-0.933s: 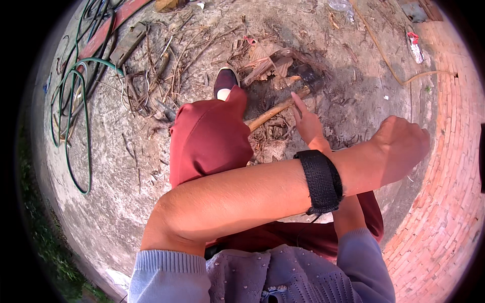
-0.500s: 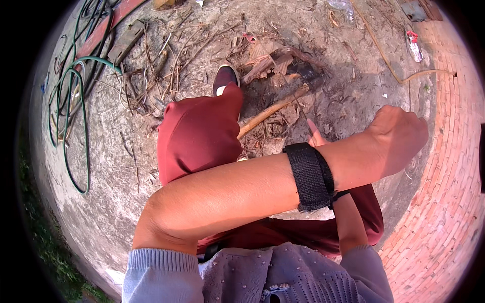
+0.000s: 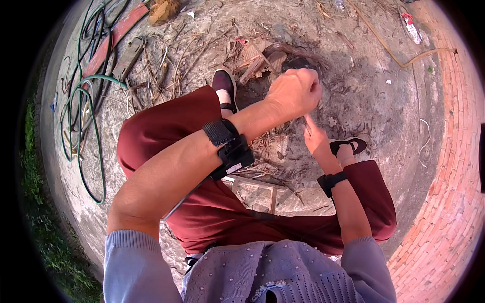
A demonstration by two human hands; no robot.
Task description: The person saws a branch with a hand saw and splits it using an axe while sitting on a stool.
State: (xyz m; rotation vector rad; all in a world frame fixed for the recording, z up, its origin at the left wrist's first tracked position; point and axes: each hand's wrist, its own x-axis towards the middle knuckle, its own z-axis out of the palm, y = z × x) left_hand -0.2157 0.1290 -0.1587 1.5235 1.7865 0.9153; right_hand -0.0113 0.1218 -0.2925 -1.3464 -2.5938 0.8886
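Two bare hands meet over twig-strewn concrete [image 3: 389, 113]: the left hand [image 3: 294, 92] is curled narrow into a fist, back upward, and what lies inside it cannot be told, while the right hand [image 3: 317, 142] reaches in from the near side, forefinger stretched toward the fist; whether it pinches anything cannot be told either. Just beyond the fist sits a dark axe-like head [image 3: 304, 62], beside a curled piece of dry bark [image 3: 283, 49]; no handle shows past the left forearm [image 3: 172, 171]. Because the right fingertips lie so near the fist, they could be knocked or pinched if the left hand dropped suddenly. The dark head could also slip toward the left shoe [image 3: 223, 86] if it were jarred, and the forearm would hide such a slide. On the near side, a low wooden stool [image 3: 252, 182] between the knees limits drawing back, and the right shoe [image 3: 359, 145] crowds the right wrist. More room lies to the right, across scraps and a thin pale cord [image 3: 429, 134], up to the brickwork edge [image 3: 454, 136]; far left, the green hose [image 3: 108, 79] could snag a foot.
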